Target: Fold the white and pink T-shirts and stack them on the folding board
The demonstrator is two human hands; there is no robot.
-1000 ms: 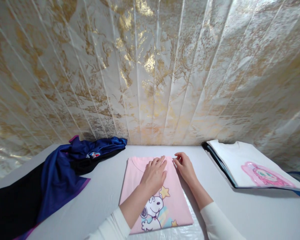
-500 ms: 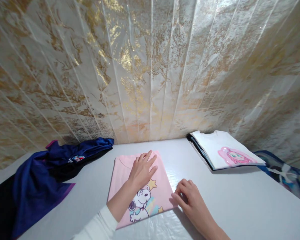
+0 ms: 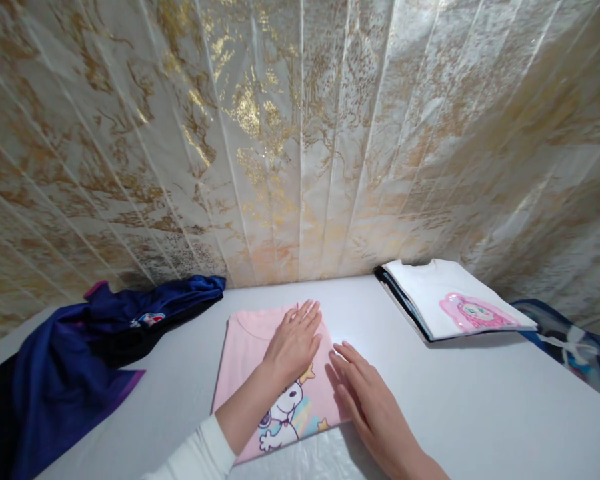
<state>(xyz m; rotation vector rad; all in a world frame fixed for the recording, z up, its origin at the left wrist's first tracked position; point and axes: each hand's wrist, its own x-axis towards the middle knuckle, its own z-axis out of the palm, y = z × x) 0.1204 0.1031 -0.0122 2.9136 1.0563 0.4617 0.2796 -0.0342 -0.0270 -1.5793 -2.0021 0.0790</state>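
A folded pink T-shirt (image 3: 250,360) with a cartoon dog and stars printed on it lies flat on the white table, its neckline toward the wall. My left hand (image 3: 294,340) rests flat across its upper right part, fingers stretched out and pointing away from me. Along the shirt's right edge is my right hand (image 3: 363,387), fingers extended and slightly bent, holding nothing. Its fingertips are at the edge; whether they press on the cloth I cannot tell. My left forearm covers part of the print.
At the right a stack of folded shirts (image 3: 420,287) has a white one with a pink figure on top. A clear bag with blue trim (image 3: 575,347) lies beyond it. Crumpled blue and black clothing (image 3: 70,353) lies left. A gold-patterned curtain (image 3: 300,147) hangs behind the table (image 3: 470,400).
My left hand has slid slightly right, its fingers now closer together. My right hand has moved up along the shirt's right edge, and its curled fingers have straightened.
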